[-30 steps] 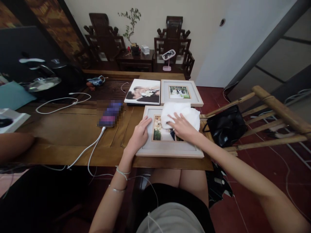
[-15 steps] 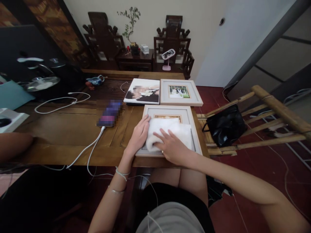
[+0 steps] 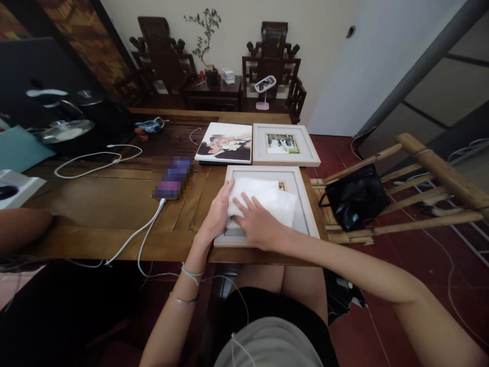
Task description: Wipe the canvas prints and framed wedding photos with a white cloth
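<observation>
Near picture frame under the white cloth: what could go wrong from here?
The near frame lies at the table edge, so a hard wipe toward the person might slide it off. The right hand presses the white cloth flat on the glass; heavy pressure could stress it. The left hand only steadies one side.

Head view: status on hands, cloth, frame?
Right hand flat on white cloth. Left hand steadies near picture frame at its left edge. Cloth covers most of photo; nothing obstructing.
</observation>
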`<action>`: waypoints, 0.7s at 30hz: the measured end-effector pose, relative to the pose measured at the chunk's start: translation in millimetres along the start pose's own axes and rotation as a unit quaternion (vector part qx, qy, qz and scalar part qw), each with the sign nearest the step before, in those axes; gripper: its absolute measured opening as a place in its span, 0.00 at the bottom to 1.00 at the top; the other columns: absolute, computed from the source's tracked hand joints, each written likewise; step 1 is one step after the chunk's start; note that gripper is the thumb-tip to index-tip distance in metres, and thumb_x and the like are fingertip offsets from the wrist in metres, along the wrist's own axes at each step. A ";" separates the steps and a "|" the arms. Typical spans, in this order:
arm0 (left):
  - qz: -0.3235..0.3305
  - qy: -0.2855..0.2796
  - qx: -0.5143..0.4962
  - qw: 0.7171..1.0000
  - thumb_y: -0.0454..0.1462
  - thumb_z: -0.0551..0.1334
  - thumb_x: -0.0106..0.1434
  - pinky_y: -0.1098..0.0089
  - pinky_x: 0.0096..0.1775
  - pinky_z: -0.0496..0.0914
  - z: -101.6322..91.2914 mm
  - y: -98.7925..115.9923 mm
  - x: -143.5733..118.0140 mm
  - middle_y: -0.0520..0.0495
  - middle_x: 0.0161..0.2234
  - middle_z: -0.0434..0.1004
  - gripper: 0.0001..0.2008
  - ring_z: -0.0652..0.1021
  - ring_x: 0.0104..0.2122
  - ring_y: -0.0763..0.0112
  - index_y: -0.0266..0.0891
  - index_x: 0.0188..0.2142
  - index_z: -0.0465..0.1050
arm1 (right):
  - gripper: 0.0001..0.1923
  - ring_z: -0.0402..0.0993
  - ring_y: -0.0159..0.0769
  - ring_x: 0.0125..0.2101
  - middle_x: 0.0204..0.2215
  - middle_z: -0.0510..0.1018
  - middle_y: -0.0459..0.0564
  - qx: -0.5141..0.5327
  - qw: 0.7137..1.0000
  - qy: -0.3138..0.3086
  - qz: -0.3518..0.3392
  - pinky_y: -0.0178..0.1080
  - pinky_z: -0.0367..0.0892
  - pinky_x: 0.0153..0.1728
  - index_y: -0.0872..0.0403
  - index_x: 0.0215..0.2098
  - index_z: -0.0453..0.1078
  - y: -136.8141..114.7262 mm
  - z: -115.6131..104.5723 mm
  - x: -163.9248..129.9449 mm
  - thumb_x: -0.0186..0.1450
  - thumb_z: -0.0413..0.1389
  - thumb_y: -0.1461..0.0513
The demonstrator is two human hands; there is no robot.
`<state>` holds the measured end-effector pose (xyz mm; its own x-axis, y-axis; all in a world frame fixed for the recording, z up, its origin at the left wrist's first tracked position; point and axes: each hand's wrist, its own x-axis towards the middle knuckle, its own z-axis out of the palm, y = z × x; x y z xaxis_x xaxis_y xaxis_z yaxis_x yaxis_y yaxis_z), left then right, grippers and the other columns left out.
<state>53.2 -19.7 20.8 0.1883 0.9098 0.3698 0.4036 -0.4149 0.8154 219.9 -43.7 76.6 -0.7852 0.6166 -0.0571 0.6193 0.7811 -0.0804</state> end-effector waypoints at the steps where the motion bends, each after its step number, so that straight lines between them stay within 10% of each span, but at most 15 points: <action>1: -0.010 -0.005 -0.003 1.000 0.51 0.31 0.72 0.56 0.66 0.48 0.0 0.9 0.3 0.42 0.67 0.54 0.33 0.54 0.67 0.61 0.38 0.65 0.55 | 0.21 0.43 0.61 0.66 0.66 0.54 0.67 0.012 1.000 -0.016 -0.016 0.60 0.49 0.62 0.61 0.55 0.69 -7.1 -2.6 -7.9 0.64 0.50 0.68; 7: -0.020 0.007 0.118 0.993 0.44 0.43 0.72 0.56 0.65 0.54 9.4 -2.3 6.5 0.36 0.61 0.65 0.25 0.60 0.65 0.60 0.32 0.58 0.66 | 0.22 0.43 0.60 0.66 0.66 0.54 0.65 0.045 0.997 -0.058 -0.024 0.58 0.47 0.64 0.63 0.55 0.69 -20.5 -15.1 -39.8 0.62 0.52 0.68; 17: 0.066 0.022 0.177 0.982 0.34 0.51 0.68 0.51 0.62 0.59 14.1 -17.2 5.9 0.33 0.58 0.69 0.19 0.63 0.63 0.57 0.29 0.54 0.69 | 0.23 0.51 0.51 0.65 0.64 0.59 0.67 -0.039 0.994 -0.070 0.071 0.56 0.54 0.62 0.61 0.49 0.72 30.6 -26.2 -136.4 0.57 0.50 0.74; 21: 0.066 0.020 0.167 0.984 0.27 0.49 0.64 0.50 0.62 0.60 14.0 -18.9 5.0 0.35 0.59 0.68 0.22 0.62 0.63 0.59 0.31 0.55 0.68 | 0.22 0.54 0.50 0.64 0.62 0.62 0.68 -0.036 0.997 -0.036 0.055 0.55 0.55 0.62 0.61 0.49 0.71 44.7 -25.7 -133.6 0.57 0.50 0.74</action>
<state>59.0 -7.3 1.0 0.2255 0.8446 0.4855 0.6503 -0.5016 0.5706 352.6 -88.7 106.3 -0.7091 0.6924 -0.1329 0.6985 0.7156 0.0010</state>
